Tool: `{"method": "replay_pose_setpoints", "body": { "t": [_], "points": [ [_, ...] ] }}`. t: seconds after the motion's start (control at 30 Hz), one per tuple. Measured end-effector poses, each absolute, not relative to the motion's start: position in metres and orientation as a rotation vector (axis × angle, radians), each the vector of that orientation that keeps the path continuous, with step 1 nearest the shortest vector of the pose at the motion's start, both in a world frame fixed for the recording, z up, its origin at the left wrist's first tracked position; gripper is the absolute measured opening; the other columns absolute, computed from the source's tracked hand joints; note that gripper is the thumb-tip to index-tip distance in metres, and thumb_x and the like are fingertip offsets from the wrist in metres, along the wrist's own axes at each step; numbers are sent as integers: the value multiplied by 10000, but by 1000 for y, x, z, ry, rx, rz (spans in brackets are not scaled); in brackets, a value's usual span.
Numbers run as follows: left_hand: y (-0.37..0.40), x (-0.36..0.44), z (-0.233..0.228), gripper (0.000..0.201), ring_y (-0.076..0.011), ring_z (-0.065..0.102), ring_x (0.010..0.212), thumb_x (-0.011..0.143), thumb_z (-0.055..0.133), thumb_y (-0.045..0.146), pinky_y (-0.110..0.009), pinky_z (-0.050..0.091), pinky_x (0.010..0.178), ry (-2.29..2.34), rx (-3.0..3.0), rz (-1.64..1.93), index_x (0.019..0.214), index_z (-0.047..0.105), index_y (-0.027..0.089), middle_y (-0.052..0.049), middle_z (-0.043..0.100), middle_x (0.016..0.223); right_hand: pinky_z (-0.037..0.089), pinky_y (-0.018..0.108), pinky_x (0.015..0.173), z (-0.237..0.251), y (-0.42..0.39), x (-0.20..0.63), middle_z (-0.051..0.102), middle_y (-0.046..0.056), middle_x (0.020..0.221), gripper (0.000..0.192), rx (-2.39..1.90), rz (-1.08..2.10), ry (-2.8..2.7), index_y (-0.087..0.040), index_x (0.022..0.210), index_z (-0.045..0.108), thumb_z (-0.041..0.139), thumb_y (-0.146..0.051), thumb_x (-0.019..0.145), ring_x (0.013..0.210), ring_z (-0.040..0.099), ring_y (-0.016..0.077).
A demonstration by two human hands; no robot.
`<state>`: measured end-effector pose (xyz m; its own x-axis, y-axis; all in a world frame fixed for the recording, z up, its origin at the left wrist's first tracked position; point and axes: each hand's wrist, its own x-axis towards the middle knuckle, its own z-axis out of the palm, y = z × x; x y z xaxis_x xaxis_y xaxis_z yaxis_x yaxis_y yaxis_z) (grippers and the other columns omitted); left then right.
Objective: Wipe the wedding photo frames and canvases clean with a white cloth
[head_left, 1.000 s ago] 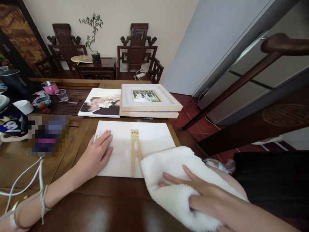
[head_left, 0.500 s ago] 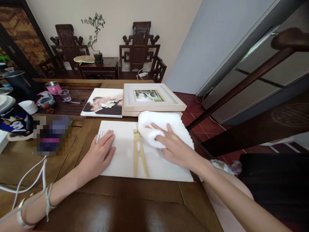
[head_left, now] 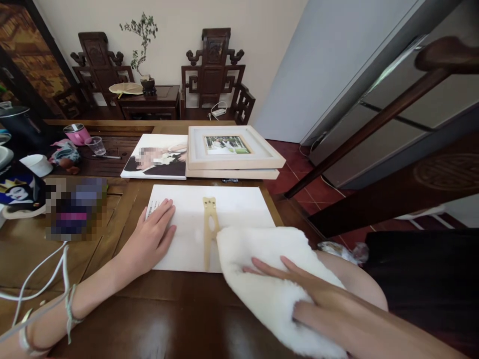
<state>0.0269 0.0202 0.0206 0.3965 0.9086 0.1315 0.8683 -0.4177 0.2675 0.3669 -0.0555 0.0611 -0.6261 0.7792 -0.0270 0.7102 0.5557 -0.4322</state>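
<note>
Left hand [head_left: 151, 239] flat, pinning white panel [head_left: 239, 207] on desk [head_left: 179, 299]; right hand [head_left: 299, 284] spread on fluffy cloth [head_left: 262, 279], nothing gripped. Cloth looks soft, light; panel stiff, best held by edges.

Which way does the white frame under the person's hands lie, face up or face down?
Face down. The white frame shows its plain back, with the wooden stand strut lying flat along it; the left hand presses it down.

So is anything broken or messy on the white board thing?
Nothing looks broken or spilled. The white board lies flat and square on the wooden table, the left hand resting flat on it. The right hand presses a fluffy white cloth that hangs past the board's near corner. The frames behind are stacked slightly unevenly.
</note>
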Motion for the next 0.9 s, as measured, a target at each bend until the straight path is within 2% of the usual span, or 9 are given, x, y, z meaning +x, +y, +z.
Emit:
{"method": "replay_pose_setpoints", "body": {
  "t": [0.17,0.3,0.37,0.47,0.57,0.67,0.77,0.83,0.9],
  "points": [
    [20,27,21,448,-283,301,1455,1008,313,282,-590,251,1154,1607,2501,373,1426,402,147,-157,387,1537,376,473,1126,61,-4,339,383,21,1550,510,-1267,509,-2731,-247,983,628,426,60,630,1424,314,293],
    [20,26,20,451,-284,296,1456,1009,311,285,-592,262,1147,1605,2497,372,1432,395,153,-156,380,1541,229,623,1143,55,42,296,300,158,1578,535,-1220,385,-2731,-151,1099,586,378,88,668,1473,123,310],
    [20,26,19,449,-284,301,1454,1009,315,288,-585,261,1149,1604,2498,383,1433,397,165,-153,384,1540,175,678,1130,52,52,276,259,186,1586,548,-1234,341,-2746,-104,1131,598,374,98,673,1473,72,348],
    [20,26,19,445,-282,315,1448,1006,325,287,-567,264,1153,1602,2503,404,1431,408,185,-146,397,1533,93,733,1110,51,47,255,250,169,1591,540,-1246,328,-2780,-97,1126,656,392,95,696,1463,52,406],
    [21,27,19,449,-287,318,1447,1002,327,284,-571,264,1152,1602,2493,390,1431,411,183,-146,400,1532,41,727,1114,52,23,252,240,156,1596,480,-1182,410,-2831,-121,1092,700,445,61,729,1461,38,416],
    [21,27,20,458,-291,310,1450,1002,322,294,-585,254,1153,1610,2477,360,1435,405,169,-149,390,1537,61,723,1112,49,-8,259,228,141,1600,370,-1064,539,-2867,-147,991,728,508,0,731,1459,49,420],
    [21,27,21,469,-287,296,1456,1004,309,296,-592,246,1155,1613,2483,335,1437,396,138,-157,374,1544,103,739,1094,48,-37,267,293,129,1575,225,-881,608,-2882,-161,816,732,547,-52,749,1440,148,447],
    [21,27,21,469,-284,293,1458,1005,304,293,-591,246,1155,1608,2491,328,1433,399,129,-159,369,1547,136,703,1117,55,-48,272,364,82,1549,234,-784,642,-2885,-185,739,718,532,-45,766,1431,231,415],
    [22,27,21,463,-283,296,1456,1005,303,290,-589,251,1154,1604,2493,338,1433,403,145,-153,369,1548,177,607,1162,68,-49,278,436,22,1514,298,-799,720,-2873,-217,751,716,498,-15,738,1429,296,337]
  ]
}}
